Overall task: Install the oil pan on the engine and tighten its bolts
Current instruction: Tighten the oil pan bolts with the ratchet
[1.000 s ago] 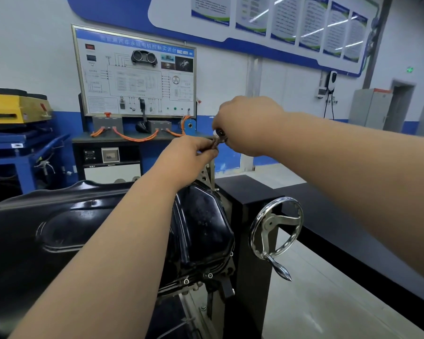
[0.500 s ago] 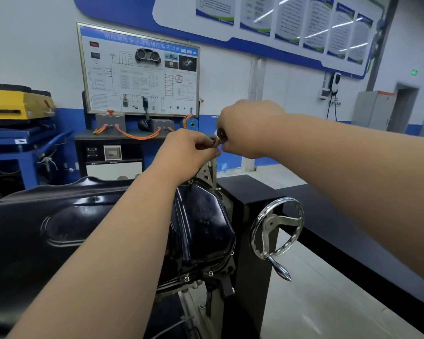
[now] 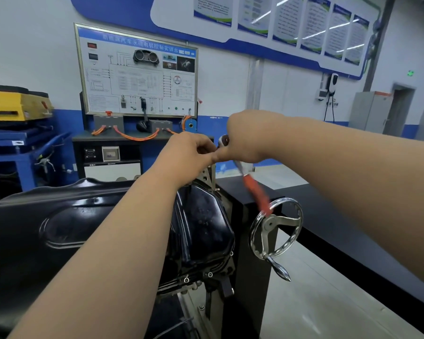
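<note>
Here the oil pan [image 3: 201, 223] was already seated on the engine, a glossy black shell turned on its side on the stand, with small bolt heads [image 3: 186, 280] showing along its lower flange. I took that to mean the pan was located and the work was in the bolt-tightening stage. Just above the pan's upper far corner, both hands met at one spot. My left hand [image 3: 189, 149] had its fingertips pinched together around something small at the ratchet's head, hidden by the fingers; I judged it was steadying the socket on a bolt so it would not slip off. My right hand [image 3: 245, 138] was closed around the ratchet [image 3: 224, 140] near its chrome head, thumb pressed toward the left fingers. The ratchet's orange handle [image 3: 257, 194] hung down and to the right of the pan's corner, blurred, which suggested a swing under way. Right of the pan stood the stand's black column, and on it the chrome handwheel [image 3: 275, 226] with its crank knob pointing down; the orange handle's tip overlapped the wheel's rim in view, so I reckoned a full sweep risked knocking it. Behind the pan, well apart, a training panel [image 3: 137, 69] with orange cables stood against the wall.
</note>
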`<state>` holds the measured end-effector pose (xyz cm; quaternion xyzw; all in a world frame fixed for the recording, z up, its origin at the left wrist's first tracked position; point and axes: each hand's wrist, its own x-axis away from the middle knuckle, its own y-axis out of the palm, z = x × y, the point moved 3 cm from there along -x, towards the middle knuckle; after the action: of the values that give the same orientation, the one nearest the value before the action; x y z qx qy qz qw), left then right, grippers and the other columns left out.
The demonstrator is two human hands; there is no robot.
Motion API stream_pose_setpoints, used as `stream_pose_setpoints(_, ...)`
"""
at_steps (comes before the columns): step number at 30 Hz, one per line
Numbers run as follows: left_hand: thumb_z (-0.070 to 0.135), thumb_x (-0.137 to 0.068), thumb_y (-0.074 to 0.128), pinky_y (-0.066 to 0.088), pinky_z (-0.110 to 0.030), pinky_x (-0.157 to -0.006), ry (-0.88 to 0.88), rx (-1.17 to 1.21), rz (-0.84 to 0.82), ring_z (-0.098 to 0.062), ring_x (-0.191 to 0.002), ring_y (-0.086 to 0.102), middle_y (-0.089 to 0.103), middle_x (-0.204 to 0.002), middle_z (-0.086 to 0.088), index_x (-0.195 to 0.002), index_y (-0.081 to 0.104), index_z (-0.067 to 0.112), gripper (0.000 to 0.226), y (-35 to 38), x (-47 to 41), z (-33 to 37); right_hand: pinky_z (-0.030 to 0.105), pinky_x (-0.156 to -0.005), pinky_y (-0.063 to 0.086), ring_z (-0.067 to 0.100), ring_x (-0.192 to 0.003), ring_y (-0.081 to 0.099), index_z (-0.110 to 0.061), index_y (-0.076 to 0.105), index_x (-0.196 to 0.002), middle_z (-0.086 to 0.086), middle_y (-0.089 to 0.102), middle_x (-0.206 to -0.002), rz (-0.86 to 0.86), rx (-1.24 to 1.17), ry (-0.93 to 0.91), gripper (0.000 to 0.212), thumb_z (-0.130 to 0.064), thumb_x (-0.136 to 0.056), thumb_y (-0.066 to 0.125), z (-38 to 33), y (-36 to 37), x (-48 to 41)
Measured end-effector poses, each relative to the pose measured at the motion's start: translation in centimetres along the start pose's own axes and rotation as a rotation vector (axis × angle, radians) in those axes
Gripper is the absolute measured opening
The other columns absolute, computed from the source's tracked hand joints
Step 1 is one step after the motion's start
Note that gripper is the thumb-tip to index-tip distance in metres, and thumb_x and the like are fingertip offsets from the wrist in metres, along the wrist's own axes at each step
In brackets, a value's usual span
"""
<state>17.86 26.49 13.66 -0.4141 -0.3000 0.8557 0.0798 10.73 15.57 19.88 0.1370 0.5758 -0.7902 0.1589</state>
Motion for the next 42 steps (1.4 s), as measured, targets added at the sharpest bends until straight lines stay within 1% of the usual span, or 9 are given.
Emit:
stream_pose_setpoints(5,0.030,-0.082,0.073,0.046,-0.016,-0.065,-0.023,0.048,0.010,0.001,-0.072,0.061,0.069,-0.079,0.012,-0.082,0.072,0.025,0.005,0.0,-0.1,-0.1,0.027,-0.048,0.024,0.020,-0.083,0.052,-0.017,0.051,-0.082,-0.001,0.051,-0.084,0.222,0.339,-0.233,0.015,-0.028,-0.092,0.054,-0.4,-0.3,-0.2)
stream_pose_setpoints(8,0.026,-0.080,0.071,0.036,-0.008,-0.052,0.001,0.040,0.020,0.003,-0.055,0.049,0.061,-0.063,0.011,-0.070,0.065,0.021,0.013,-0.1,0.1,0.2,0.025,-0.046,0.024,0.015,-0.055,0.044,-0.017,0.050,-0.066,-0.001,0.047,-0.065,0.204,0.135,-0.080,0.043,-0.052,-0.090,0.047,-0.3,-0.2,0.0)
stream_pose_setpoints(11,0.014,-0.079,0.056,0.042,-0.030,-0.054,-0.044,0.010,0.011,-0.009,-0.055,0.044,0.066,-0.067,-0.007,-0.076,0.068,0.008,0.014,0.0,0.0,0.1,0.026,-0.047,0.022,0.015,-0.054,0.039,-0.016,0.045,-0.064,0.001,0.044,-0.063,0.137,-0.034,0.061,0.059,-0.068,-0.088,0.029,-0.9,1.1,-0.1)
stream_pose_setpoints(15,0.022,-0.088,0.057,0.030,-0.020,-0.044,-0.033,0.009,-0.031,-0.003,-0.040,0.033,0.047,-0.041,0.013,-0.055,0.061,0.025,0.033,-0.1,0.1,-0.1,0.026,-0.047,0.025,0.015,-0.054,0.042,-0.016,0.045,-0.060,0.001,0.045,-0.060,0.129,-0.066,0.027,0.053,-0.061,-0.088,0.042,-0.8,0.5,-0.4)
stream_pose_setpoints(21,0.029,-0.091,0.061,0.030,-0.012,-0.044,0.012,0.009,-0.038,0.001,-0.044,0.040,0.048,-0.045,0.020,-0.061,0.055,0.038,0.032,0.4,-0.1,0.0,0.032,-0.057,0.028,0.022,-0.102,0.049,-0.020,0.059,-0.106,0.000,0.051,-0.100,0.285,0.317,-0.319,0.018,-0.031,-0.095,0.050,-0.9,0.1,-0.2)
stream_pose_setpoints(26,0.026,-0.080,0.064,0.036,-0.008,-0.047,-0.013,0.025,0.022,0.000,-0.053,0.049,0.061,-0.059,0.011,-0.066,0.064,0.028,0.015,0.0,-0.1,-0.1,0.026,-0.047,0.022,0.017,-0.053,0.038,-0.018,0.041,-0.059,0.001,0.040,-0.062,0.222,0.069,-0.006,0.054,-0.061,-0.090,0.035,-0.6,0.5,-0.2)
stream_pose_setpoints(33,0.046,-0.089,0.059,0.029,-0.020,-0.045,-0.016,0.029,-0.112,-0.007,-0.044,0.030,0.040,-0.046,0.009,-0.071,0.067,0.019,0.033,1.0,0.0,-0.1,0.025,-0.045,0.026,0.016,-0.052,0.042,-0.014,0.042,-0.061,0.001,0.044,-0.061,0.078,0.075,-0.091,0.047,-0.049,-0.087,0.057,-0.3,0.2,-0.2)
stream_pose_setpoints(38,0.033,-0.093,0.058,0.027,-0.015,-0.044,-0.021,-0.007,-0.063,-0.003,-0.043,0.039,0.044,-0.043,0.011,-0.069,0.065,0.027,0.026,0.5,-0.1,-0.2,0.031,-0.060,0.035,0.024,-0.089,0.053,-0.016,0.059,-0.103,0.005,0.052,-0.103,0.220,0.182,-0.296,0.019,-0.030,-0.092,0.054,-0.4,-0.4,0.1)
stream_pose_setpoints(42,0.035,-0.090,0.059,0.030,-0.009,-0.041,-0.011,0.016,-0.037,0.007,-0.044,0.043,0.049,-0.043,0.023,-0.053,0.058,0.035,0.037,0.2,0.1,-0.1,0.025,-0.047,0.026,0.018,-0.051,0.042,-0.017,0.047,-0.056,0.001,0.046,-0.056,0.188,-0.078,-0.051,0.047,-0.055,-0.080,0.059,0.5,-0.1,0.2)
